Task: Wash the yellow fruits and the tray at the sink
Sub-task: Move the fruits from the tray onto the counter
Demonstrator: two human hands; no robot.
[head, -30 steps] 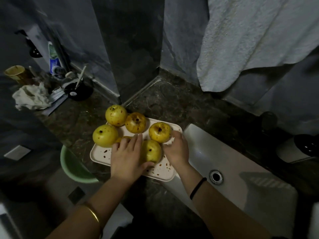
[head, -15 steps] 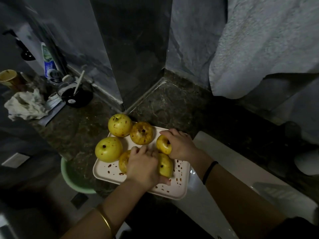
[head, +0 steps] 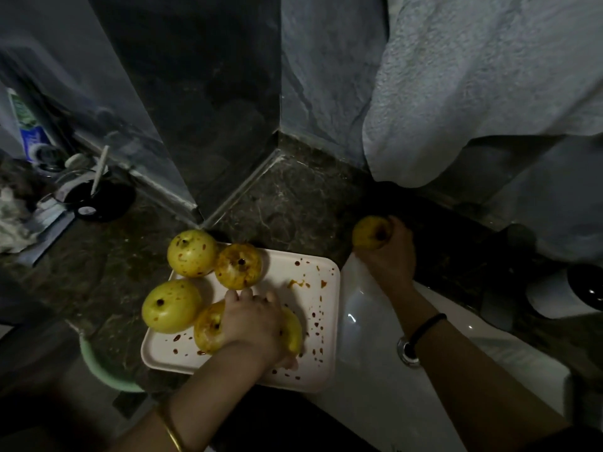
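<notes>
A cream tray [head: 313,265], spattered with reddish spots, lies on the dark stone counter just left of the white sink [head: 375,393]. Three stained yellow fruits sit at its back and left: one [head: 191,252], a second [head: 239,265], a third [head: 169,305]. My left hand [head: 254,324] lies over two more, one [head: 208,331] under the fingers and one [head: 293,334] wrapped by palm and thumb. My right hand [head: 391,256] holds another yellow fruit [head: 368,231] off the tray, above the counter by the sink's far corner.
A white towel [head: 473,93] hangs over the back right. A dark bowl [head: 98,197], a tube [head: 27,125] and a crumpled cloth [head: 9,220] crowd the left counter. A green basin [head: 98,363] sits below the counter edge. A white container [head: 554,295] stands right of the sink.
My right hand took a fruit from the tray's right side and carried it up and right toward the sink's far corner. My left hand stayed on the two front fruits.
</notes>
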